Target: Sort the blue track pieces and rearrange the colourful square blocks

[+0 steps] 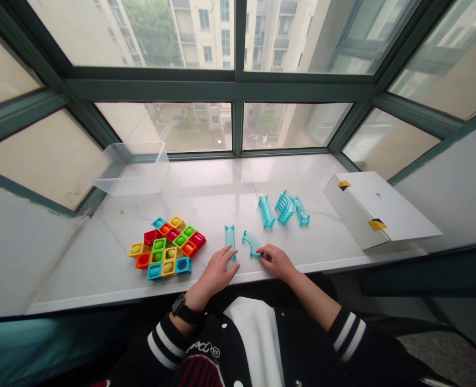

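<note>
My left hand [215, 271], with a black watch on its wrist, lies on the sill, its fingertips over the lower end of a straight transparent blue track piece [230, 241]. My right hand [276, 262] has its fingertips on the end of a curved transparent blue track piece [251, 243]. Farther back stand a straight ribbed blue tube piece [267, 211] and a stacked curved blue piece [285, 207], with a small blue piece [302, 211] touching it. Left of my hands lies a cluster of interlocked multicoloured plastic frame tiles [167, 247].
The pieces rest on a white marble window sill [209, 185]. A clear plastic box [133, 169] stands at the back left, and a white cardboard box [377, 209] with yellow-and-black tape lies at the right. Green-framed windows run along the back and sides.
</note>
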A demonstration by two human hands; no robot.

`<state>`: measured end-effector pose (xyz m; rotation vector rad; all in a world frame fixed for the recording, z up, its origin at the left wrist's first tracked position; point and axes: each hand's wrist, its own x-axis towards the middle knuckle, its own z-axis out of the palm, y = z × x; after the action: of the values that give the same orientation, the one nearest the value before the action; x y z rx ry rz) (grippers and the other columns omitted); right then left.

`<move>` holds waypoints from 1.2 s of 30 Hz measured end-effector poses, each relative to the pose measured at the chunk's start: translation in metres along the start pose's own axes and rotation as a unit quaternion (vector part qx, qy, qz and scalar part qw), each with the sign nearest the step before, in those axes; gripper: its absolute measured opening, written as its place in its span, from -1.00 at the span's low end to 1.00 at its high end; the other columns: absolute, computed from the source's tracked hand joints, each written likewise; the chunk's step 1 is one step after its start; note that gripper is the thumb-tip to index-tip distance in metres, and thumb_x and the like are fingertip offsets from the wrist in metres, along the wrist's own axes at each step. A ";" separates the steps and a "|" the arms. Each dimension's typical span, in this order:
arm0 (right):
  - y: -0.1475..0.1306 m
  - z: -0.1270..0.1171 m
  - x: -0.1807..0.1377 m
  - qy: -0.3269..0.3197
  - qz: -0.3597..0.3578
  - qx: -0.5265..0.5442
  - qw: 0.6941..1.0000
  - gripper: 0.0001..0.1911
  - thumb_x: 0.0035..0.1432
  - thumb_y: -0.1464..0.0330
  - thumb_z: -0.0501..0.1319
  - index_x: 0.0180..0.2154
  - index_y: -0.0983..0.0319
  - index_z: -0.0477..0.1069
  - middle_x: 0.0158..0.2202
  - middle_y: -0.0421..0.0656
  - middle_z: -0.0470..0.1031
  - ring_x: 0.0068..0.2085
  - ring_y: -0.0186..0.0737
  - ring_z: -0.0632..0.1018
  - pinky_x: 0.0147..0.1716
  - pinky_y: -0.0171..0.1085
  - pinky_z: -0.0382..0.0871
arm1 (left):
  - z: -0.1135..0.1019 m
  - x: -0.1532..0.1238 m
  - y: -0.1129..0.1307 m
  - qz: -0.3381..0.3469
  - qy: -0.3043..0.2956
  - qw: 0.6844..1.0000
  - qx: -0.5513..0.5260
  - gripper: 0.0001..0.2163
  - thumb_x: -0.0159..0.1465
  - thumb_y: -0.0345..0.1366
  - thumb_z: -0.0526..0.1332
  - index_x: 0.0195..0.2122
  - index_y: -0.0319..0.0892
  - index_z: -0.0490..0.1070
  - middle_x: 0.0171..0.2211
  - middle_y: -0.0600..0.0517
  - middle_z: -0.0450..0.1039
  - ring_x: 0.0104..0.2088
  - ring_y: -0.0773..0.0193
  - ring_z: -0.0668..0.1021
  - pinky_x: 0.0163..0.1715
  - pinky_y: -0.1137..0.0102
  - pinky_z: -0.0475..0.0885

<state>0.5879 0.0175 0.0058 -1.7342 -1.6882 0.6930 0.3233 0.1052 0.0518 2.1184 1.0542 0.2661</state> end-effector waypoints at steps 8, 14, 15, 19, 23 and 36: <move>-0.012 -0.005 0.001 0.047 -0.018 0.013 0.999 -0.83 0.25 0.49 0.24 -0.20 0.13 0.55 -0.20 -0.18 0.55 -0.33 -0.26 0.54 -0.18 -0.23 0.45 | -0.003 0.005 0.016 0.032 0.053 0.994 -0.094 -0.66 0.37 -0.21 0.21 0.15 -0.06 0.52 0.27 -0.11 0.46 0.31 0.02 0.46 0.36 0.05 0.32; -0.022 -0.008 0.003 0.085 -0.059 0.016 0.995 -0.86 0.30 0.47 0.24 -0.19 0.12 0.54 -0.20 -0.18 0.54 -0.34 -0.26 0.54 -0.22 -0.25 0.45 | 0.008 0.006 0.028 0.015 -0.003 0.974 -0.226 -0.64 0.36 -0.18 0.23 0.16 -0.04 0.52 0.31 -0.11 0.42 0.28 0.01 0.50 0.20 0.12 0.48; -0.024 -0.009 0.003 0.090 -0.065 0.017 0.994 -0.85 0.30 0.47 0.24 -0.18 0.12 0.54 -0.20 -0.18 0.54 -0.34 -0.26 0.54 -0.23 -0.25 0.45 | 0.011 0.006 0.028 0.010 -0.010 0.970 -0.244 -0.63 0.35 -0.18 0.24 0.16 -0.04 0.52 0.33 -0.11 0.40 0.25 0.01 0.51 0.18 0.13 0.49; -0.030 -0.009 0.003 0.100 -0.085 0.019 0.991 -0.84 0.30 0.47 0.25 -0.18 0.11 0.55 -0.20 -0.18 0.54 -0.32 -0.25 0.56 -0.22 -0.25 0.47 | 0.020 0.009 0.029 -0.019 -0.025 0.950 -0.311 -0.61 0.30 -0.18 0.33 0.14 -0.06 0.53 0.38 -0.15 0.32 0.13 0.02 0.58 0.06 0.15 0.54; -0.031 -0.008 0.003 0.100 -0.088 0.020 0.991 -0.86 0.31 0.45 0.25 -0.18 0.10 0.55 -0.21 -0.18 0.55 -0.32 -0.25 0.56 -0.23 -0.25 0.48 | 0.025 0.011 0.035 -0.076 -0.036 0.905 -0.418 -0.56 0.21 -0.14 0.43 0.11 -0.10 0.55 0.35 -0.20 0.33 -0.07 0.12 0.60 -0.16 0.23 0.57; -0.027 -0.024 0.006 0.150 -0.094 0.024 0.984 -0.83 0.32 0.46 0.22 -0.15 0.11 0.55 -0.18 -0.15 0.56 -0.30 -0.24 0.57 -0.29 -0.27 0.50 | 0.023 0.016 0.067 -0.133 -0.028 0.763 -0.633 -0.51 0.13 -0.22 0.52 0.11 0.00 0.56 0.36 -0.07 0.24 -0.15 0.33 0.54 -0.41 0.54 0.47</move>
<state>0.5880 0.0220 0.0421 -1.5333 -1.5843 0.3623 0.3847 0.0791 0.0800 0.7282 0.7371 0.5659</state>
